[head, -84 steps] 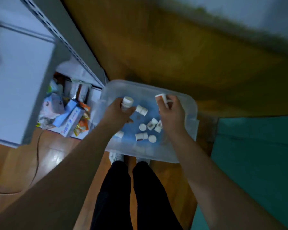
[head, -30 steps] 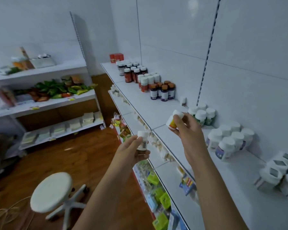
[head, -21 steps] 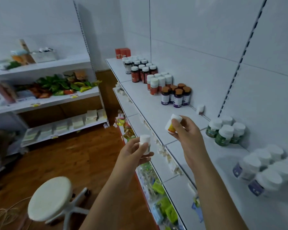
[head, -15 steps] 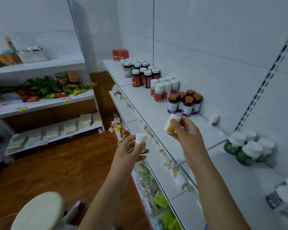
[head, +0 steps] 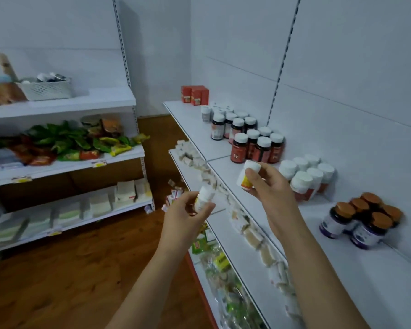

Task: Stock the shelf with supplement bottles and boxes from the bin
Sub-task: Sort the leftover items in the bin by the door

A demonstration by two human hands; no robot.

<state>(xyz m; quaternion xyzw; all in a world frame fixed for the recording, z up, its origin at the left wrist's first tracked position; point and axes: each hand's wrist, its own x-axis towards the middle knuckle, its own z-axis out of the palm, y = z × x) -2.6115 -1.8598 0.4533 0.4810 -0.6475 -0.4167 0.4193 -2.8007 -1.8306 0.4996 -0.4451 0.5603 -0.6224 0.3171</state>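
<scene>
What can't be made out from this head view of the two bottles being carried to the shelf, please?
- Left-hand bottle: label motion-blurred, partly covered by the left hand.
- Right-hand bottle: label text too small; the right hand hides its far side.
- White-capped bottles: lower labels hidden behind that hand.
- Bin: out of frame.

The single head camera looks forward and slightly down from standing height; the shelf (head: 226,148) runs close along its right side.
</scene>
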